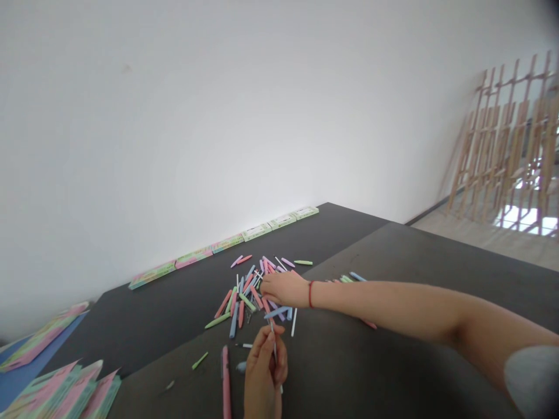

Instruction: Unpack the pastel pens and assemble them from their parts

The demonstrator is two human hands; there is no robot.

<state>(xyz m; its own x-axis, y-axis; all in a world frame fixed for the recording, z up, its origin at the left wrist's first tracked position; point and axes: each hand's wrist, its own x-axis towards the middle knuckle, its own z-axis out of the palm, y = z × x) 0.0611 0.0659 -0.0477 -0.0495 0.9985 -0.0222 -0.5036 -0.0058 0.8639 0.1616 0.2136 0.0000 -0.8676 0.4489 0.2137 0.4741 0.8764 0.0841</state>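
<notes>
My left hand (262, 366), low in the middle, is closed in a pinch around a thin white pen refill (275, 347). Just above its fingertips is a blue pen barrel (277, 313); whether the refill touches it I cannot tell. My right hand (286, 289), with a red string at the wrist, reaches in from the right over a loose pile of pastel pen parts (241, 314). Its fingers are curled down into the pile and the fingertips are hidden. A pink pen (226, 384) lies left of my left hand, and a small green piece (200, 361) lies farther left.
Flat pastel boxes (194, 256) line the table's back edge by the white wall. More pastel packs (74, 393) lie at lower left, near a blue surface (65, 343). Several pens (346, 279) lie beyond my right forearm. A wooden rack (502, 145) stands at far right.
</notes>
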